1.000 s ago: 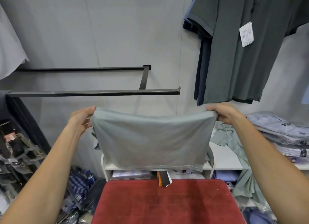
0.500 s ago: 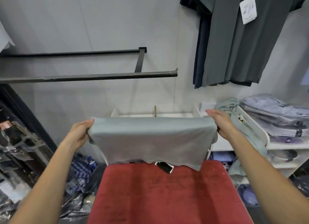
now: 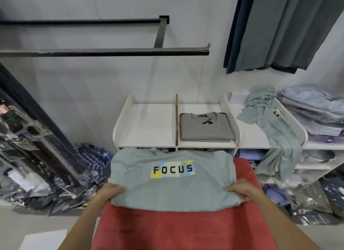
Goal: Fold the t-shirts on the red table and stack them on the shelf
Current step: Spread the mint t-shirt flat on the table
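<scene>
A folded pale green t-shirt [image 3: 173, 182] with a "FOCUS" print lies face up on the far end of the red table [image 3: 167, 229]. My left hand [image 3: 110, 191] grips its near left corner, and my right hand [image 3: 242, 190] grips its near right corner. Beyond the table stands a white shelf [image 3: 147, 126] split by a thin wooden divider [image 3: 176, 123]. A folded grey t-shirt [image 3: 205, 127] lies in the shelf's right compartment. The left compartment holds nothing.
A crumpled pale green shirt [image 3: 275, 130] hangs over the shelf to the right, next to stacked packaged shirts [image 3: 312, 110]. Dark shirts [image 3: 279, 29] hang at upper right. A black rail [image 3: 104, 52] crosses the wall. Bagged clothes [image 3: 55, 175] lie on the floor at left.
The shirt, held up in the air before, now lies flat on the red table with its print facing up. Both hands came down and toward me with it. The view tilted downward.
</scene>
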